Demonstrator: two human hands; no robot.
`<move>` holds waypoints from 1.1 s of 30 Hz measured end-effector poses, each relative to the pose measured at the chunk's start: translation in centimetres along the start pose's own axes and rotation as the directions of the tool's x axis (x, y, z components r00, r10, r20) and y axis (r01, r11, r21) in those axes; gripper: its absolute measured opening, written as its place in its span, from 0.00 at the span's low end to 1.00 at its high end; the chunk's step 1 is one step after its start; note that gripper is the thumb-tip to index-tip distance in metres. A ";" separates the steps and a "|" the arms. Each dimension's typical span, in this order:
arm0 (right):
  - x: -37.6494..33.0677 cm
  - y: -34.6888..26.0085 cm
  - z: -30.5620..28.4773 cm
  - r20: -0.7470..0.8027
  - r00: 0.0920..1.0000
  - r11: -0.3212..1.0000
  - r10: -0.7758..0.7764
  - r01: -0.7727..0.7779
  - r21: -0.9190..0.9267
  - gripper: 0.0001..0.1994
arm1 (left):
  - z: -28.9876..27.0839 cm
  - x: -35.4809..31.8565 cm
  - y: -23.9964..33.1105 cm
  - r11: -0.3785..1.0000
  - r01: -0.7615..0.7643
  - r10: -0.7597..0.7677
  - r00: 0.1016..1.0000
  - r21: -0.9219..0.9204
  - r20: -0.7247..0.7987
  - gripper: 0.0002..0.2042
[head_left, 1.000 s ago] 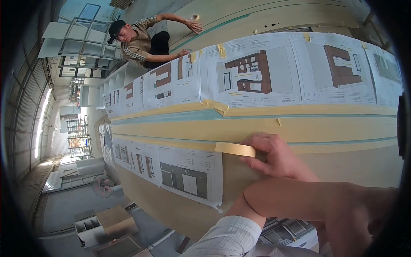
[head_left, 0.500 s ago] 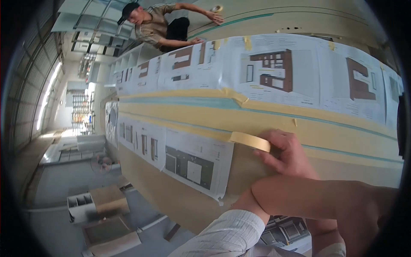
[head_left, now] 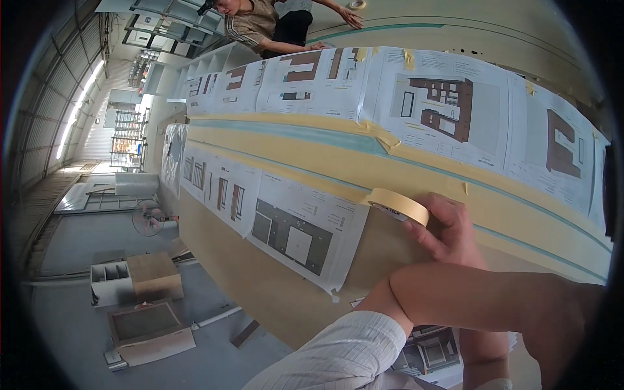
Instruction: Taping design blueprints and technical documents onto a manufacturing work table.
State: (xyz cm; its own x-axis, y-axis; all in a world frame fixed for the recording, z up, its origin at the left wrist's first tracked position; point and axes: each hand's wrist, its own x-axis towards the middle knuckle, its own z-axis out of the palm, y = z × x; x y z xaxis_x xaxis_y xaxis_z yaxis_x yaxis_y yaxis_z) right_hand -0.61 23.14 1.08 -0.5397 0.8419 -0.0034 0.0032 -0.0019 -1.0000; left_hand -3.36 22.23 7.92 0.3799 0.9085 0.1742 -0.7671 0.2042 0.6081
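Observation:
My right hand (head_left: pixel 452 231) grips a roll of beige masking tape (head_left: pixel 396 205) and presses it against the upper edge of a long tan panel (head_left: pixel 273 292). A printed sheet with a cabinet drawing (head_left: pixel 292 231) is taped to the panel just left of the roll. My left arm, in a white striped sleeve (head_left: pixel 344 354), crosses in front of my right wrist toward the right rim. Its hand is out of sight.
Further drawing sheets (head_left: pixel 448 107) are taped in rows along the panel, with beige and teal tape strips (head_left: pixel 305 133) between them. Another person (head_left: pixel 260 23) leans over the far end beside a tape roll (head_left: pixel 355 4). On the floor below stand wooden boxes (head_left: pixel 149 276) and a fan (head_left: pixel 146 218).
My right hand has slid the tape roll a little to the right along the panel edge. The view has tilted, so the other person sits higher in the frame.

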 end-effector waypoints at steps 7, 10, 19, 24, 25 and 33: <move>0.0 -0.3 -0.2 0.018 1.000 0.999 -0.014 0.014 -0.030 0.14 | 0.0 -0.1 -0.1 1.000 -0.031 0.031 0.999 -0.001 -0.017 0.24; 0.1 -0.6 -0.2 0.005 1.000 1.000 -0.002 0.002 -0.024 0.14 | -0.1 0.0 0.0 0.999 -0.050 0.050 0.998 0.004 -0.025 0.24; -0.1 -0.6 0.0 0.012 1.000 1.000 0.014 -0.014 -0.020 0.15 | -0.5 0.1 0.8 0.993 -0.115 0.115 0.993 0.026 -0.029 0.25; -0.2 -0.6 0.0 0.015 1.000 0.998 0.021 -0.020 -0.057 0.14 | -0.8 0.3 1.7 0.988 -0.144 0.145 0.989 0.051 -0.009 0.25; -0.2 -0.6 0.0 -0.002 1.000 0.998 0.022 -0.022 -0.061 0.14 | -0.9 0.3 1.8 0.987 -0.149 0.150 0.989 0.056 -0.008 0.25; 0.2 -1.3 0.3 -0.022 0.999 0.998 0.028 -0.029 -0.049 0.14 | -1.4 -0.1 2.5 0.982 -0.172 0.175 0.984 0.078 -0.031 0.25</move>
State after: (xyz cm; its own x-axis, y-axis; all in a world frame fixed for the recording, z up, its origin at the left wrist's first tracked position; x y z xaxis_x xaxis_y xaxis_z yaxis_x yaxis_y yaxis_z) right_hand -1.00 23.13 2.37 -0.5207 0.8532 -0.0313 0.0601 0.0001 -0.9982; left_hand -6.04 23.19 8.38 0.2235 0.9412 0.2535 -0.7784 0.0159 0.6276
